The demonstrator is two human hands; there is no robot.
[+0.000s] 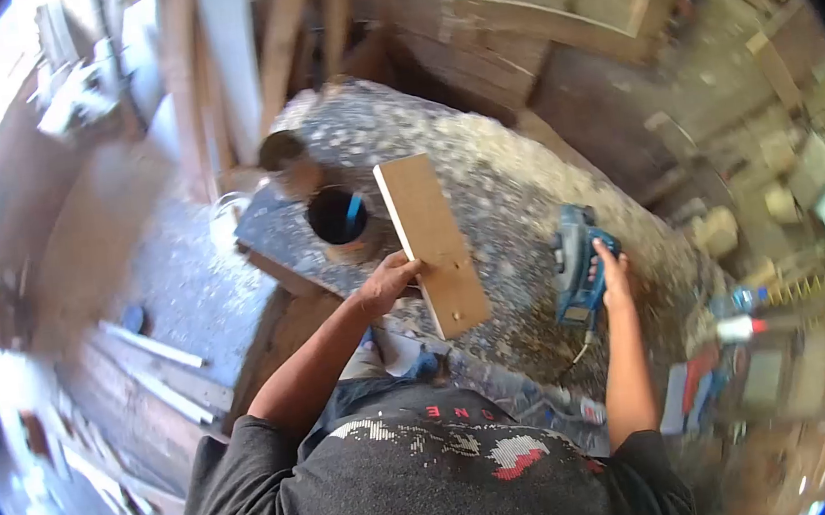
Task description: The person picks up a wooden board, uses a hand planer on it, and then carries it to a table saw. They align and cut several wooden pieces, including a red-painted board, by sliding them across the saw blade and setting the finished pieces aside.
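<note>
My left hand [390, 285] grips a flat wooden board [434, 240] by its left edge, thumb on the face. The board stands out from my body over the bench, and two small round marks show near its lower end. To the right, my right hand [613, 275] is closed round the handle of a blue electric planer [577, 265], which sits on the shavings-covered workbench [506, 187]. A cord leads from the planer's near end toward me. Left of the board stands a dark open can [338, 215] with a blue strip inside.
Another can [286, 155] stands behind the first. A lower dusty surface [205, 289] lies at left with pale strips [152, 345] beside it. Planks [231, 65] lean at the back. At right are a plastic bottle [739, 301] and wood offcuts [716, 231].
</note>
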